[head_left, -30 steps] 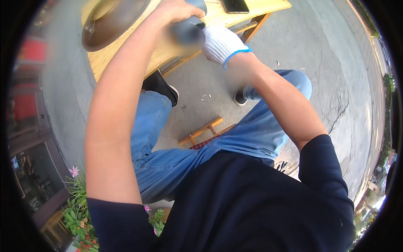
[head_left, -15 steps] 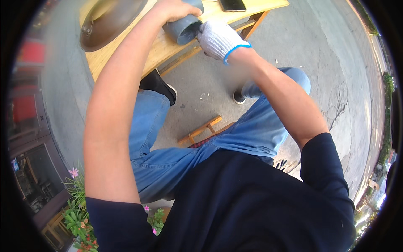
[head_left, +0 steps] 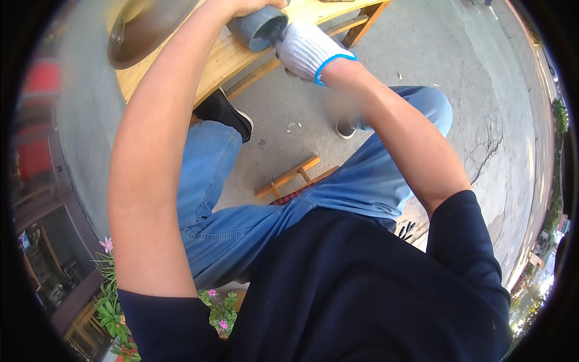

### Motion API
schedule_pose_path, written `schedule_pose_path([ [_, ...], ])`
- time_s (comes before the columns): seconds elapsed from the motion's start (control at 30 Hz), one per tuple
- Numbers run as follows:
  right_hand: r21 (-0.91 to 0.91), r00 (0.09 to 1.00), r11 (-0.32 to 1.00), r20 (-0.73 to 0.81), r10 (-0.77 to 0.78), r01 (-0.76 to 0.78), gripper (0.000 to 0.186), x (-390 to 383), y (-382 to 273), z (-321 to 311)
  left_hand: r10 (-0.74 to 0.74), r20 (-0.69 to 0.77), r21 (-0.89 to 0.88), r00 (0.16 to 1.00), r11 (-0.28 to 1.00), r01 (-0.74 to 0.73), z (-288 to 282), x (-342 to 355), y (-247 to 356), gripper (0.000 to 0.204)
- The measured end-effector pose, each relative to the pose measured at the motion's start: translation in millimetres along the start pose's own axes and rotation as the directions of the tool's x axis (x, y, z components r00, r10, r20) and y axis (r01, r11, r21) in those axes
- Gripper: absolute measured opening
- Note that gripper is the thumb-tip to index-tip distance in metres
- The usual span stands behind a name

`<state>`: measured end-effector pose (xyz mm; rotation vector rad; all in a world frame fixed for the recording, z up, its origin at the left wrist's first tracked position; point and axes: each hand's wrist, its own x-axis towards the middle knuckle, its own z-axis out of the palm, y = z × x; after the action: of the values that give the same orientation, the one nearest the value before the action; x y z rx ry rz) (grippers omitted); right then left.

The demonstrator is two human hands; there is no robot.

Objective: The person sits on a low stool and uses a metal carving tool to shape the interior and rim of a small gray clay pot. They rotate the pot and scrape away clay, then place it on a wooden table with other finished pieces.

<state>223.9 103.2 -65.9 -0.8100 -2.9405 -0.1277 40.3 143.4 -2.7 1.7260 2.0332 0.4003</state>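
At the upper edge, my bare left hand [head_left: 256, 5] is wrapped over a grey plastic-looking tube [head_left: 253, 29], which lies tilted over the wooden table [head_left: 220, 63] with its open end toward me. Its far end is cut off by the frame. My right hand [head_left: 309, 51] wears a white knitted glove with a blue cuff. Its fingers are closed at the mouth of the tube, around something dark that I cannot make out. The glove hides most of those fingers' grip.
A large brown round-edged metal-looking object [head_left: 142, 39] rests on the table's left end. Below my lap stands a low wooden stool [head_left: 292, 176]. Potted flowers [head_left: 223, 311] are at the lower left, beside a glass-fronted frame [head_left: 51, 253]. Cracked concrete [head_left: 482, 136] spreads to the right.
The view has shifted, so the table, tube and both hands sit higher and slightly left. The phone on the table has mostly left the frame. Both hands keep their places on the tube.
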Motion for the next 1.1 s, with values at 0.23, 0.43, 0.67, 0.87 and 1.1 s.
schedule_pose_path([
  [0.23, -0.045, 0.995, 0.994, -0.009, 0.096, -0.097, 0.014, 3.3, 4.0, 10.9, 0.017, 0.019, -0.012, 1.0, 1.0, -0.016, -0.9, -0.1, -0.1, 0.093],
  [0.43, 0.041, 0.995, 0.995, -0.044, 0.094, -0.093, 0.015, 11.5, 13.9, 5.6, 0.021, -0.053, 0.028, 0.998, 0.999, -0.02, 1.8, 5.1, -5.8, 0.086],
  [0.67, 0.134, 0.979, 0.97, -0.013, 0.205, -0.202, 0.019, 6.6, 4.4, 10.5, 0.015, 0.006, -0.021, 1.0, 1.0, -0.015, -10.0, -10.9, 8.2, 0.09],
  [0.87, 0.134, 0.982, 0.981, 0.144, 0.124, -0.143, 0.018, 5.9, 0.8, -8.3, -0.009, -0.037, 0.017, 0.999, 1.0, 0.01, -1.6, -3.6, 3.6, 0.095],
  [1.1, 0.135, 0.97, 0.968, 0.152, 0.192, -0.213, 0.023, 7.6, 5.8, -1.2, 0.028, -0.036, 0.026, 0.999, 0.999, -0.027, -1.1, -3.8, 2.8, 0.095],
])
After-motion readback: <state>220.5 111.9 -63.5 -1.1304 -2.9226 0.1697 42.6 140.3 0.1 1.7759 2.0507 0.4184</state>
